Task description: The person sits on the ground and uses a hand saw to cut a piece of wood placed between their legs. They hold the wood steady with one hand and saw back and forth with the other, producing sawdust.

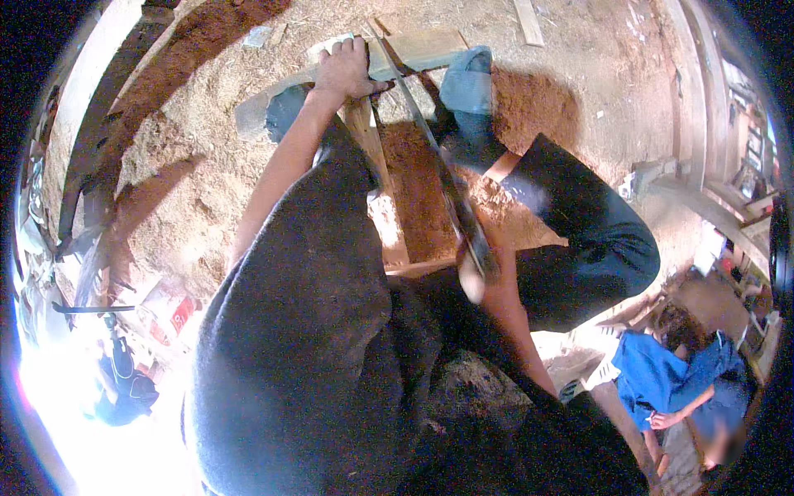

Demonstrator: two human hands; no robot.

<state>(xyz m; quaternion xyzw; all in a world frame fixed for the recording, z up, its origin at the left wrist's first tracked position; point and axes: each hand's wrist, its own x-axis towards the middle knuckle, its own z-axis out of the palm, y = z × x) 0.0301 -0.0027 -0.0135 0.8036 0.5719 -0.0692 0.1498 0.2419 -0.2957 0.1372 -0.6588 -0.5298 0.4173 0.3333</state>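
Long grey metal saw (447, 178), likely springy: right hand (497, 277) clenches five-o'clock end, best hold; left hand (341, 70) splays on pale wooden plank (430, 46).

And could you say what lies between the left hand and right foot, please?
Between the left hand and right foot, the head view shows the saw blade and some wooden board.

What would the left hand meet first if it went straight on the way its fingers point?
Nothing standing in its way, it seems: past the wood under the left hand, only ground shows up to the picture's edge, though depth is hard to judge.
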